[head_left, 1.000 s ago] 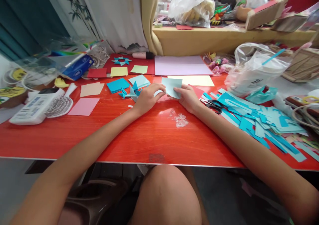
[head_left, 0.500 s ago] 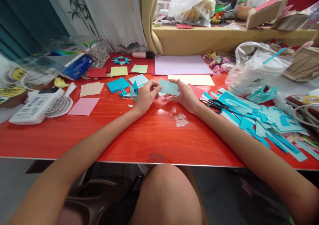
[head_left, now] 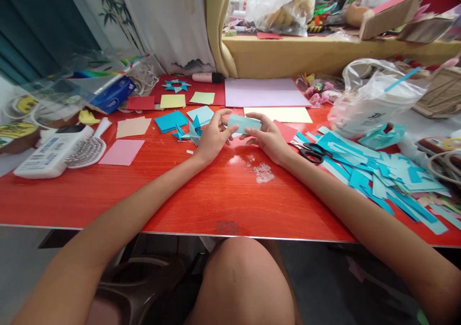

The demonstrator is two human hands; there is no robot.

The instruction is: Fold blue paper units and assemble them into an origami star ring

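Observation:
A small light-blue paper (head_left: 244, 123), folded into a narrow rectangle, is pinched between both my hands just above the red table (head_left: 201, 195). My left hand (head_left: 214, 137) grips its left end with thumb and fingers. My right hand (head_left: 268, 138) holds its right end the same way. Folded blue star pieces (head_left: 190, 131) lie just left of my left hand. Black-handled scissors (head_left: 310, 152) rest right of my right hand.
Coloured paper squares (head_left: 169, 121) and a lilac sheet (head_left: 264, 92) lie at the back. A heap of blue paper strips (head_left: 382, 171) covers the right side, with a plastic bag (head_left: 374, 99) behind. A remote (head_left: 48, 154) and hairbrush (head_left: 86, 150) sit at left. My knee (head_left: 241, 282) is under the table edge.
The light-blue paper went from a wide sheet held upright to a narrow folded rectangle. Both hands closed in on its ends and lifted slightly.

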